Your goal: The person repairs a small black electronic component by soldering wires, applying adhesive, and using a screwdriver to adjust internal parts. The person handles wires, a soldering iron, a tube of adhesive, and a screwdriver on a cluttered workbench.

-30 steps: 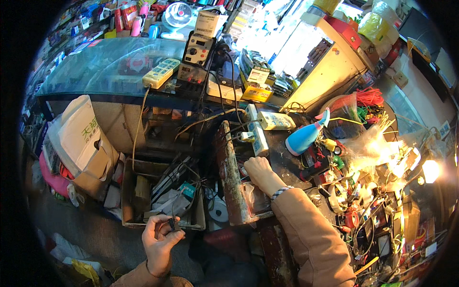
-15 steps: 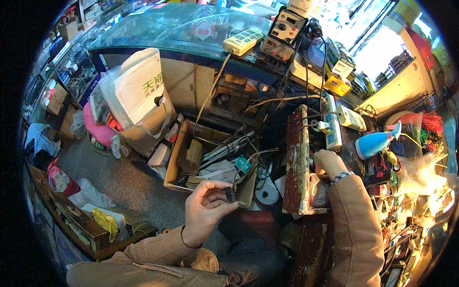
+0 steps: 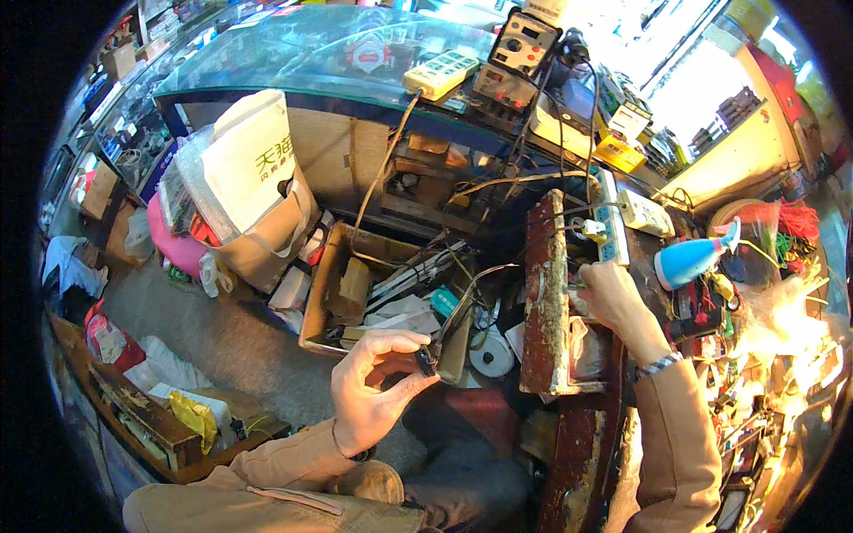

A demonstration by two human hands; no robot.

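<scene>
My left hand (image 3: pixel 371 384) pinches a small black part (image 3: pixel 427 360) between thumb and fingertips, above the near edge of an open cardboard box (image 3: pixel 322 293). Thin leads or a wire rise from this part, though its exact kind is too small to tell. To the right, my right hand (image 3: pixel 611 295) is curled over a worn reddish-brown wooden box (image 3: pixel 545 302), its fingertips dipping inside and hidden. Whatever those fingers grip does not show. A crumpled clear plastic bag (image 3: pixel 587 351) lies in the wooden box just below that hand.
Power strips (image 3: pixel 609 226) with plugs and cables lie beyond my right hand. A blue spray bottle (image 3: pixel 689 264) lies to the right, near tangled wires. A glass counter (image 3: pixel 302 67) carries a yellowish power strip (image 3: pixel 440 74) and a bench instrument (image 3: pixel 524 43). A stuffed bag (image 3: pixel 258 178) stands left.
My right hand has shifted slightly forward over the wooden box, with more of its wrist showing. My left hand still holds the black part. The whole view has drifted a little.
</scene>
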